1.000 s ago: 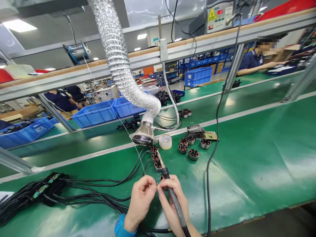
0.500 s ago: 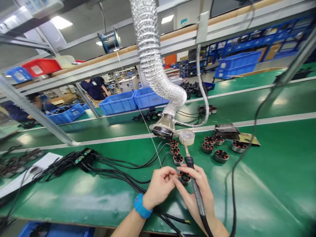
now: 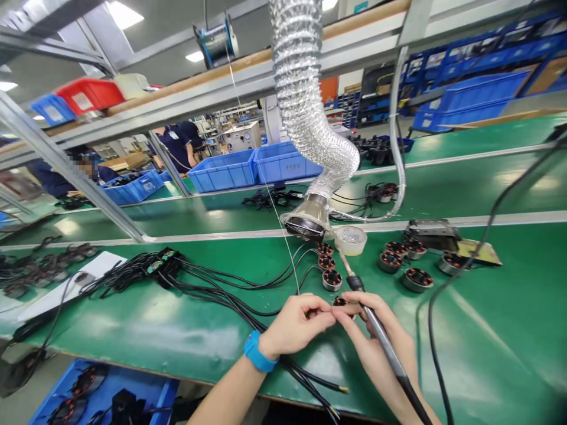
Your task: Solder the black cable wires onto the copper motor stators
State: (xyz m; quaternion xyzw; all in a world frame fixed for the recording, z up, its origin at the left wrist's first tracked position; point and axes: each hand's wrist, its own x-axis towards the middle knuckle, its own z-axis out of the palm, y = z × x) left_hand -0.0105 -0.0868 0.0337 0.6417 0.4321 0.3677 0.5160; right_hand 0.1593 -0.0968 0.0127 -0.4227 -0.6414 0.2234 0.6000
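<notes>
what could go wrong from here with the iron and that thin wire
The iron in the right hand points its tip close by the motors; if hot, it might scorch one. The thin wire slants down to the left hand and could snag. Cables pass beneath the left wrist, so that arm may drag them.

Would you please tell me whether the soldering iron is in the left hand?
No, the soldering iron is in the right hand, while the left hand is clear of it.
</notes>
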